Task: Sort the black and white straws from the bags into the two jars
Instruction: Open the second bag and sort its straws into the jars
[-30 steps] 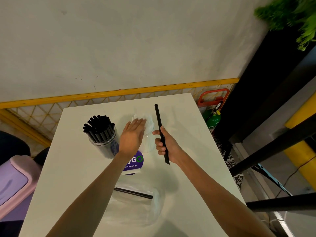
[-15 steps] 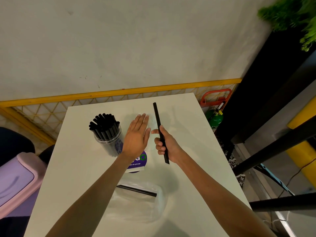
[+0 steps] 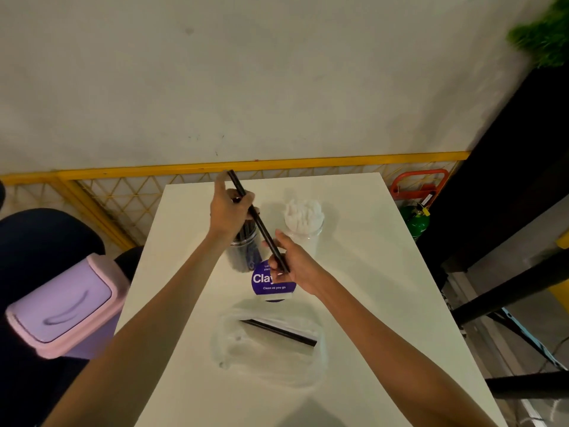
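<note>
Two hands grasp one black straw [image 3: 263, 229], which slants above the jar of black straws [image 3: 243, 257]. The left hand [image 3: 229, 214] curls its fingers round the upper part, the tip poking out past them, and the right hand [image 3: 289, 268] pinches the lower end between thumb and fingers. The jar of white straws [image 3: 303, 220] stands just beside on the table [image 3: 369, 272], and a second black straw [image 3: 278, 332] lies in the clear bag [image 3: 246, 359].

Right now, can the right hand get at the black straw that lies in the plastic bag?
Probably not yet: the right hand grips another black straw, as does the left hand. The way to the bagged straw looks free.
</note>
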Demonstrator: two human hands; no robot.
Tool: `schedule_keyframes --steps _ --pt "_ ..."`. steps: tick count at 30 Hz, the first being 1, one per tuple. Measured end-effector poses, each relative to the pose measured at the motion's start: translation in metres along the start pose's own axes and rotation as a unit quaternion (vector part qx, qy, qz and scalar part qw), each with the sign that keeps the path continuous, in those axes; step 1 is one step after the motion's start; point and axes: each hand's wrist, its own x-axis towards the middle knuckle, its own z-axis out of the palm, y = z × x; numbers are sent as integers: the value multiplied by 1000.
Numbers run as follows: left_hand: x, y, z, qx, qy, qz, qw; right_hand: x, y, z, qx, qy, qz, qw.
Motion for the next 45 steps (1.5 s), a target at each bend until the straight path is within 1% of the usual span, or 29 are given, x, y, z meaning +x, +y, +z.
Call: schedule_keyframes --steps 3,8,12,16,18,24,28,32,34,36,45 --pt "18 5 -31 50 45 75 995 5 6 5 7 11 13 1000" --pt "29 11 -52 142 48 177 973 12 11 8 26 30 28 999" --pt "30 6 -46 198 46 219 954 20 12 9 35 42 31 998" --pt "32 -2 -39 221 43 255 940 28 11 8 53 53 34 997" --pt "32 -8 -37 226 39 256 939 31 12 7 55 57 37 996" --pt "24 -45 -36 256 50 218 940 41 13 6 61 61 40 995" --pt "14 -70 -36 340 52 232 910 46 14 7 63 65 42 995" --pt "12 -91 -38 397 -1 263 879 48 15 7 62 64 43 995" --pt "10 -102 -40 437 -28 271 857 49 16 8 60 63 44 995" --pt "6 -105 -40 459 -44 270 845 49 17 10 58 62 44 995" --pt "-3 -97 -32 464 -64 249 848 47 16 11 56 59 33 996"
